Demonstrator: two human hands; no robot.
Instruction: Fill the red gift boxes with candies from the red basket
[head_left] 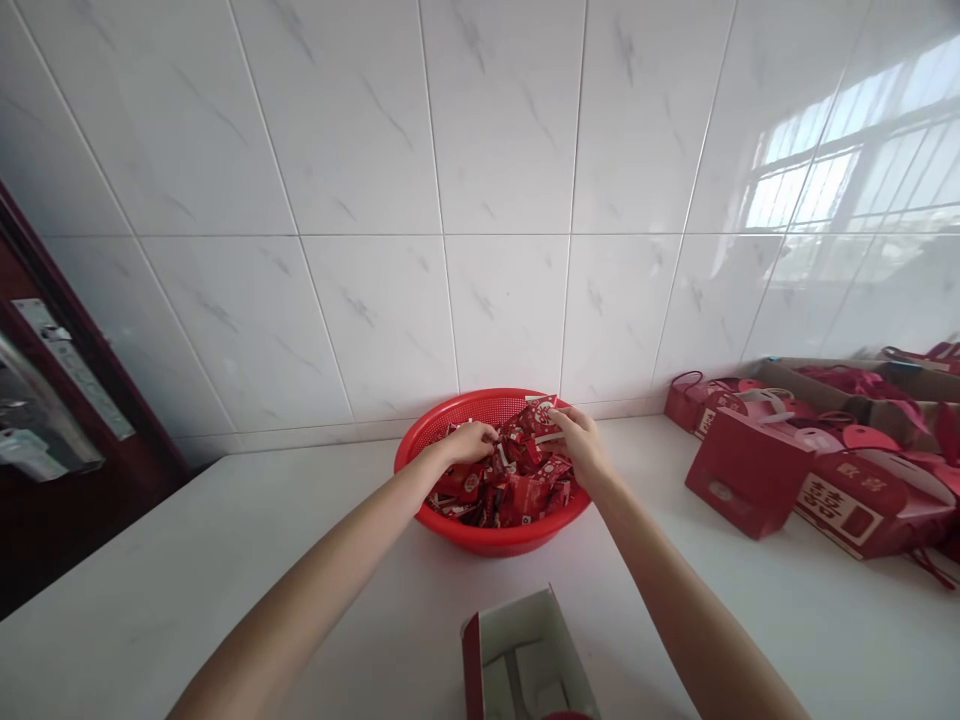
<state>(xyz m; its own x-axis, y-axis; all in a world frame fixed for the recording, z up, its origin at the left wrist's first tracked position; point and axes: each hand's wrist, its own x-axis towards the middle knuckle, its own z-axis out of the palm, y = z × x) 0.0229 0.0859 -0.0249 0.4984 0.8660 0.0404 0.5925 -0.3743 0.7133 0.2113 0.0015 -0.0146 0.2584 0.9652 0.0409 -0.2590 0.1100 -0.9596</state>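
A red plastic basket (495,540) against the tiled wall is heaped with small red-wrapped packets (521,497), probably sweets. My right hand (585,447) reaches over its right side, thumb and fingers closed on the edge of a red packet (541,415) with white print. Inside the left part of the basket is my left hand (471,443), its fingers curled together low over the pile; what they pinch, if anything, I cannot make out. Nearer to me, between my forearms, stands an open-topped box (471,665) with pale inner walls and a red side.
Several red gift boxes (750,475) with cord handles crowd the right of the white countertop (300,540). Behind them are open cardboard boxes (892,378) holding more red items. A dark door (67,480) with a metal lock plate stands at the left.
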